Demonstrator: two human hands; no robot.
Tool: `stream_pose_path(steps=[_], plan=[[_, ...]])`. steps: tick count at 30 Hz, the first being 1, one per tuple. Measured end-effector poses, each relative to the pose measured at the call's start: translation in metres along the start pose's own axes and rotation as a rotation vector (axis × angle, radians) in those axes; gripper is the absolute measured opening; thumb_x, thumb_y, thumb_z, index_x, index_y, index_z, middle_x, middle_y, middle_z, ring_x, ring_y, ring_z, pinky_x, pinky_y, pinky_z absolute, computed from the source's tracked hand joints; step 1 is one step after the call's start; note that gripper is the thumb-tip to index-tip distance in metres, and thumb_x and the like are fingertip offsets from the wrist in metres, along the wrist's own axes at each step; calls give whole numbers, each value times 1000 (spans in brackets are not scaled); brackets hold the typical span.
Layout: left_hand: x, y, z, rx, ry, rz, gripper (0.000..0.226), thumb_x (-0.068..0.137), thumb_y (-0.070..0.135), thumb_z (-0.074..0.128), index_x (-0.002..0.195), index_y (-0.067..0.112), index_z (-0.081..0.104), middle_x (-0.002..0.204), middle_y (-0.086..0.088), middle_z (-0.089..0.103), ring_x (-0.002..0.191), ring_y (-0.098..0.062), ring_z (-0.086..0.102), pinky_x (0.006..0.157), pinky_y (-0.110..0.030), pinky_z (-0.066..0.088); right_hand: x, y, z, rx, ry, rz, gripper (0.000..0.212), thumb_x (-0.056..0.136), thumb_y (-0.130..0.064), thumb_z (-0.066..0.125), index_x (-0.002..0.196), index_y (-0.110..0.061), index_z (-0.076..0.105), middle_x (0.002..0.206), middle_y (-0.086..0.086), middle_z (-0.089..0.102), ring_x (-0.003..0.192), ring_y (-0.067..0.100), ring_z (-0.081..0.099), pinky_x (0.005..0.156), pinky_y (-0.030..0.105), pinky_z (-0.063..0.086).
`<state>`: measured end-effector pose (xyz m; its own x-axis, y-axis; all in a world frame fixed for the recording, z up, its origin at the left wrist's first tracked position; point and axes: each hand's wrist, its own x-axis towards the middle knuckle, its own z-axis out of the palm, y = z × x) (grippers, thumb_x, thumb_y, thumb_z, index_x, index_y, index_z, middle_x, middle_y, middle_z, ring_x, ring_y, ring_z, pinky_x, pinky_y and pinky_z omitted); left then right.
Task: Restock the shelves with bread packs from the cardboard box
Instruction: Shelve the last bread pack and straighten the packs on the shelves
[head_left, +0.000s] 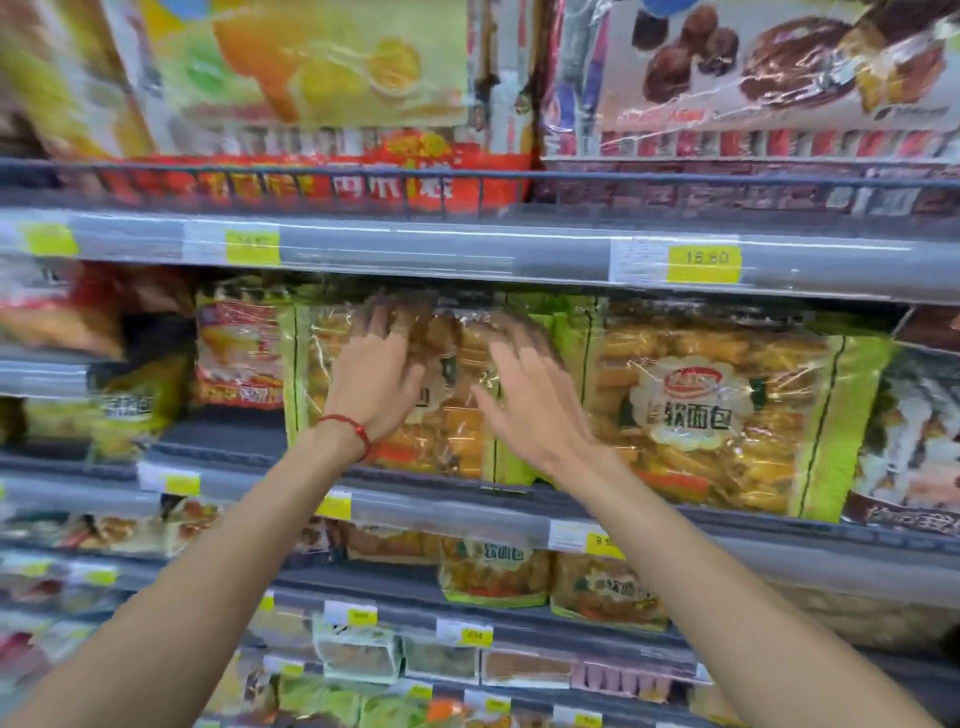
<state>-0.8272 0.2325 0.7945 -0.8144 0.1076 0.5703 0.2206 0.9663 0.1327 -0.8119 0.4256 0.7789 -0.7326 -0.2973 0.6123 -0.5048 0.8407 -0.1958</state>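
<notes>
A large green-edged clear bread pack (441, 447) stands upright on the middle shelf (467, 506), straight ahead. My left hand (376, 374), with a red string at the wrist, lies flat on its front with fingers spread near the top. My right hand (530, 395) hovers at the pack's right half, fingers apart and blurred by motion; whether it touches is unclear. A second identical bread pack (727, 415) stands to the right of it. The cardboard box is out of view.
The shelf above (467, 249) holds big cake packs behind a wire rail. Smaller bread packs (493, 577) sit on the shelf below. An orange-labelled pack (239, 353) stands left of the bread pack, with a dark gap (223, 436) under it.
</notes>
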Motion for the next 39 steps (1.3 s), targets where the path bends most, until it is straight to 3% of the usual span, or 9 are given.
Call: stream_pose_path(steps=[3,6,12,15,23,29,33,36,39], plan=[[12,-29,3,23,-27,88,63,86,23,58,146,19,41,136,-15,54,133,-37,44,117,-57,24,26,-11,20,-135,-48,31,90,91,-56,66,164,-27,22,167,6,29,156,30,22,128,58,12],[20,-50,11,21,10,171,56,87,32,57,142,28,45,126,-4,57,123,-28,45,120,-53,18,39,-16,35,-261,-86,90,103,81,-64,72,164,-31,21,160,7,38,150,32,29,124,60,-4],[29,-71,19,35,60,194,49,87,54,52,125,23,57,119,-3,53,112,-28,42,95,-43,36,48,-15,32,-327,-37,218,110,59,-81,76,150,-26,46,141,7,49,131,32,43,118,57,21],[33,-78,19,26,68,148,57,83,65,52,120,22,59,115,-3,56,111,-30,46,93,-43,37,49,-15,27,-369,-65,260,109,56,-88,72,143,-25,50,138,7,52,130,30,44,116,55,24],[29,-93,16,-34,124,137,59,83,72,53,115,23,58,112,-2,53,106,-25,44,85,-37,32,38,-16,31,-378,112,279,110,51,-92,70,132,-17,62,126,12,58,117,33,53,106,54,42],[27,-100,19,-96,140,105,58,85,71,51,114,22,57,113,-2,52,108,-25,45,95,-40,33,35,-23,27,-275,63,315,111,58,-83,76,144,-18,51,139,11,49,129,31,44,109,54,44],[7,-116,27,-255,301,-62,64,86,57,62,136,21,45,139,-6,40,131,-31,35,111,-51,27,18,-30,35,-64,213,390,104,74,-48,88,157,-22,32,161,7,23,149,30,22,116,46,38],[-15,-123,36,-569,310,-227,67,93,39,62,146,14,29,148,-6,30,135,-26,30,115,-47,28,0,-42,49,251,333,539,91,91,-33,78,161,-20,22,166,2,14,152,15,20,120,26,19],[-24,-119,44,-887,175,-382,59,102,35,50,149,13,21,148,2,30,134,-8,29,116,-30,25,-6,-47,66,433,376,698,85,101,-38,64,164,-18,11,165,3,24,145,8,30,116,23,21]])
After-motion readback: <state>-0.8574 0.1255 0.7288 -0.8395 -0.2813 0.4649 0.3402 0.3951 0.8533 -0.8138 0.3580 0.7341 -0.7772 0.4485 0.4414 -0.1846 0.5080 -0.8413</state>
